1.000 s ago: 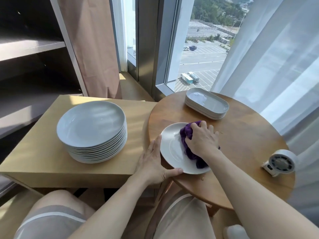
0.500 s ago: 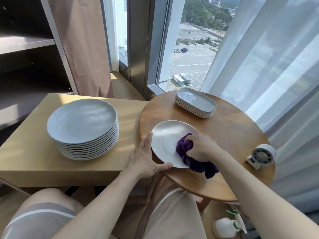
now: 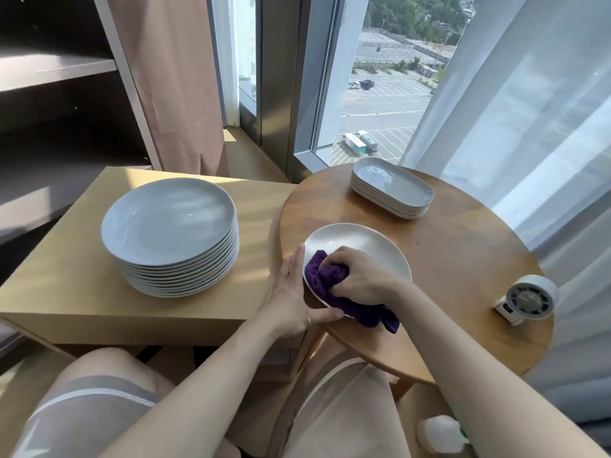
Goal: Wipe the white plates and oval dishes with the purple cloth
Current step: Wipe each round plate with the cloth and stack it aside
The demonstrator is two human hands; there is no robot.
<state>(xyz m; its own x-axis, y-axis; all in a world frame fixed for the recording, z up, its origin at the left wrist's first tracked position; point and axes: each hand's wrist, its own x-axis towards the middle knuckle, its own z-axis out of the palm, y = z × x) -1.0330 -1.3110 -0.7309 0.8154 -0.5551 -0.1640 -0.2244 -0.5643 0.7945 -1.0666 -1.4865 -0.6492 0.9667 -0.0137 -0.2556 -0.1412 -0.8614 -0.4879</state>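
Beige shorts (image 3: 344,424) are seen on both thighs, each leg crossed near the hem by a thin white stripe (image 3: 92,402); left forearm (image 3: 198,375) and right forearm (image 3: 463,345) are shown bare

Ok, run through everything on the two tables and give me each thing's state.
Single plate, lying on the round table, cloth on it.
Purple cloth, bunched, one end trailing off the plate.
Right hand, gripping the cloth.
Left hand, fingers straight against the plate's rim.
Round plates, stacked, untouched.
Oval dishes, stacked, untouched.
Fan, running or not unclear.

Sunny big window (image 3: 380,94) top center, sheer curtain (image 3: 529,110) right, dark shelves (image 3: 49,94) upper left, round wooden table (image 3: 463,259).
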